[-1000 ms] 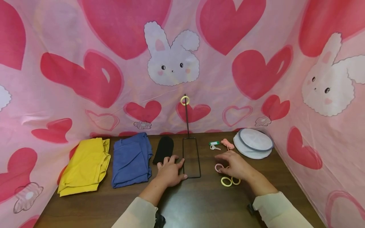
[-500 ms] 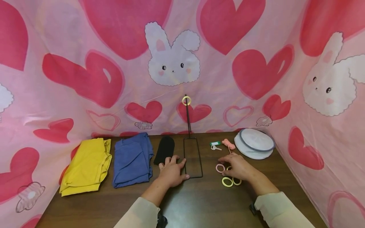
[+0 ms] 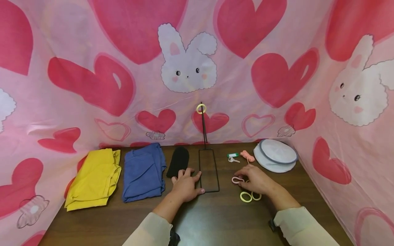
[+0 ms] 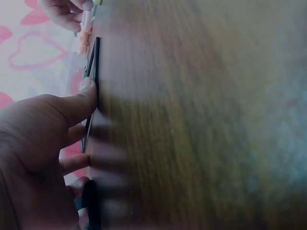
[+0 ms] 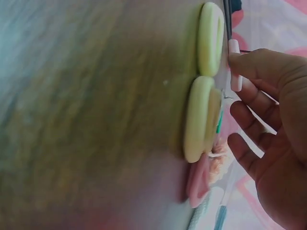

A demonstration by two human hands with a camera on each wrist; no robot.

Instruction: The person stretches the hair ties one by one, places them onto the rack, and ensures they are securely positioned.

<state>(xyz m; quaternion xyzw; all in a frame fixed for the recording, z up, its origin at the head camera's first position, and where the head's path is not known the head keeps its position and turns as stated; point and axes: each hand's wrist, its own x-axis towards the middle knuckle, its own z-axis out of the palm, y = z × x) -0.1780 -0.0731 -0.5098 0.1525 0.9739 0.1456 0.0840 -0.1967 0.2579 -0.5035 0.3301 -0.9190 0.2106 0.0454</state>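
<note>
My left hand [image 3: 185, 186] lies spread on the table by the black wire stand [image 3: 218, 177], its thumb and index finger touching the base. The stand's rod leans up at the back with a pale yellow ring [image 3: 197, 108] around it. My right hand [image 3: 257, 178] pinches a pink ring [image 5: 235, 72] between thumb and forefinger, tilted just over the table. Two yellow rings [image 5: 195, 122] lie below that hand in the head view. The right wrist view shows a tan ring [image 5: 211, 120] and another pink ring [image 5: 197, 183] beside them, mostly hidden in the head view.
A black oblong pouch [image 3: 179, 160], folded blue cloth [image 3: 143, 174] and folded yellow cloth [image 3: 93, 179] lie left. Behind my right hand are a key [image 3: 233, 159] with green tag [image 3: 232, 155], a coral yarn bundle [image 3: 247, 156] and a white round mesh item [image 3: 275, 157].
The pink ring has tipped from lying nearly flat to a tilted, narrower outline in my right fingers. My left hand stays at the stand's base.
</note>
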